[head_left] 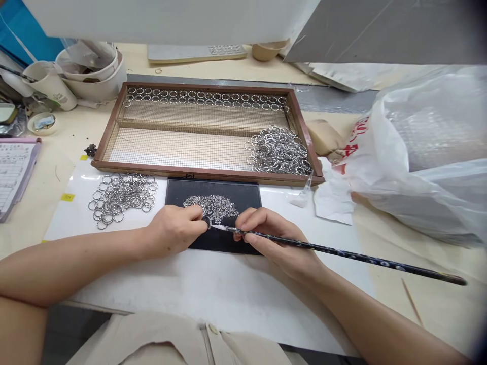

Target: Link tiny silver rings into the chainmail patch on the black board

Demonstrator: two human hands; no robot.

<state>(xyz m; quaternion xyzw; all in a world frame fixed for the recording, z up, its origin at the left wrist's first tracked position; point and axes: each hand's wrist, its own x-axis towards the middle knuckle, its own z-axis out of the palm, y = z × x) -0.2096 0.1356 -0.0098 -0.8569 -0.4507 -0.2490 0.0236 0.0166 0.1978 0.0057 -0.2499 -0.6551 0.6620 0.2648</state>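
Pinched between thumb and forefinger of my left hand (175, 229) is a small silver ring (209, 222), partly hidden by the fingers. My right hand (279, 238) is closed on a thin dark paintbrush (342, 252), its pale tip at the ring. Both hands are over a black mat (249, 195) bearing a heap of tiny silver pieces (215, 207). Left of the mat lies a pile of silver rings (124, 195). Behind it stands a wood-framed mesh tray (205, 174), with rings lined up along its far side and another ring heap (279, 151) in its right corner.
At right, a white plastic bag (414, 167) bulges beside crumpled white paper (334, 200). Cups and white tubs (91, 83) crowd the back left, near a notebook (17, 172). A thin wooden stick (412, 301) lies at front right. A white panel (175, 23) overhangs the back.
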